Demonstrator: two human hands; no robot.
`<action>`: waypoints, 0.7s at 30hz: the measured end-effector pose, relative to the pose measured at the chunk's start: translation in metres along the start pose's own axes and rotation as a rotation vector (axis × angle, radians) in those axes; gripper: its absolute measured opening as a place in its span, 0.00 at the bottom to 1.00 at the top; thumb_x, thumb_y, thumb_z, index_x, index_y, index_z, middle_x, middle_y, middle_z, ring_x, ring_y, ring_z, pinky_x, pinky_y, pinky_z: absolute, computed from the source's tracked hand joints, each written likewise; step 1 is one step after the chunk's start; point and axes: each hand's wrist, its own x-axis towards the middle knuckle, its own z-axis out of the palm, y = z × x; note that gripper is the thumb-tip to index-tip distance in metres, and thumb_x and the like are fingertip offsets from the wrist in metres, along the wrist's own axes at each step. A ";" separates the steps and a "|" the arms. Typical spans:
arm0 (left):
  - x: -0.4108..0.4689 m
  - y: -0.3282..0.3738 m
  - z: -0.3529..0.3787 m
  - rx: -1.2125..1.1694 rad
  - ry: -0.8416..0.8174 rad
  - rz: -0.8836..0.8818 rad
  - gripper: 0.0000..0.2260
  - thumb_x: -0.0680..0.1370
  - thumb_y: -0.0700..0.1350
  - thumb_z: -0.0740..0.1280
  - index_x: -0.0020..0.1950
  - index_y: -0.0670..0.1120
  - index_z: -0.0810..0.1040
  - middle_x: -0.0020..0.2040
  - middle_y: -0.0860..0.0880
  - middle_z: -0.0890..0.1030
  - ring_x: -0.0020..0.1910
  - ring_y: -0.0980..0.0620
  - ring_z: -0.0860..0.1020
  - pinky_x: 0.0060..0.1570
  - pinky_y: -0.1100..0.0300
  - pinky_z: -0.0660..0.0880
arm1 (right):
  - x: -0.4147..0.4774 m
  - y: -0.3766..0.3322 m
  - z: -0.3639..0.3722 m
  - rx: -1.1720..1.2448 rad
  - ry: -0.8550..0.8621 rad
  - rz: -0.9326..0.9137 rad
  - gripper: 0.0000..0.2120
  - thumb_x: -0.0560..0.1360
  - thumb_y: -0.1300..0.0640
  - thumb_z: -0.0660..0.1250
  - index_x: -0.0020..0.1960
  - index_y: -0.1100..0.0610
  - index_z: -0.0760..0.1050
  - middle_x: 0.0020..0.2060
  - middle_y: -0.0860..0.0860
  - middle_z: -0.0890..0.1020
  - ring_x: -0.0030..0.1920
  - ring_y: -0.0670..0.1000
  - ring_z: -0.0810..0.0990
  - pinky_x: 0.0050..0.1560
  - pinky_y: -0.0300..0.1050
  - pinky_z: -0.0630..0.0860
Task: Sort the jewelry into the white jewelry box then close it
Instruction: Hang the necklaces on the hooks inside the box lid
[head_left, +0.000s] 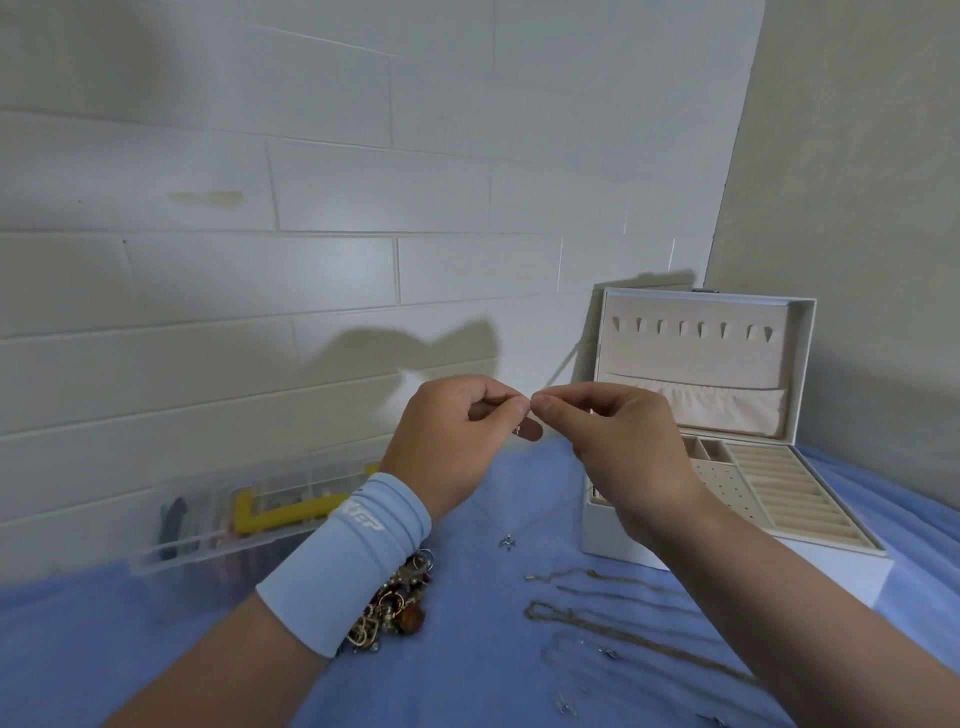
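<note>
My left hand (457, 441) and my right hand (618, 447) are raised above the blue cloth, fingertips almost meeting, each pinching an end of a thin necklace chain. Its small silver pendant (506, 541) hangs below, between my wrists. The white jewelry box (802, 364) stands open at the right, its lid upright with a row of hooks and a pocket, and ring rolls and small compartments in its base. A tangled heap of jewelry (397, 605) lies beside my left wrist. Several chains (597, 616) are laid out on the cloth under my right forearm.
A clear plastic organizer (208, 519) with a yellow item inside sits at the left against the white brick wall. The blue cloth (130, 649) covers the surface. A plain wall rises behind the box at the right.
</note>
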 end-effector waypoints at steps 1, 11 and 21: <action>0.000 -0.001 0.001 0.007 0.004 -0.024 0.07 0.80 0.43 0.67 0.46 0.47 0.84 0.38 0.56 0.86 0.43 0.60 0.83 0.49 0.64 0.78 | 0.001 0.002 0.001 -0.034 0.010 -0.028 0.02 0.75 0.59 0.75 0.43 0.55 0.86 0.26 0.40 0.80 0.26 0.38 0.73 0.30 0.28 0.67; 0.002 -0.008 0.006 0.120 0.003 0.035 0.07 0.79 0.43 0.67 0.42 0.49 0.81 0.38 0.56 0.84 0.37 0.56 0.79 0.36 0.62 0.74 | 0.010 0.002 -0.009 0.295 -0.291 0.427 0.05 0.77 0.58 0.70 0.50 0.58 0.83 0.39 0.48 0.80 0.27 0.45 0.59 0.23 0.35 0.55; -0.003 -0.013 0.009 0.226 0.206 0.250 0.04 0.74 0.41 0.74 0.43 0.49 0.82 0.41 0.58 0.83 0.31 0.70 0.73 0.35 0.75 0.65 | 0.010 0.004 -0.005 0.411 -0.311 0.533 0.08 0.67 0.55 0.74 0.43 0.54 0.77 0.31 0.46 0.64 0.25 0.44 0.55 0.20 0.35 0.52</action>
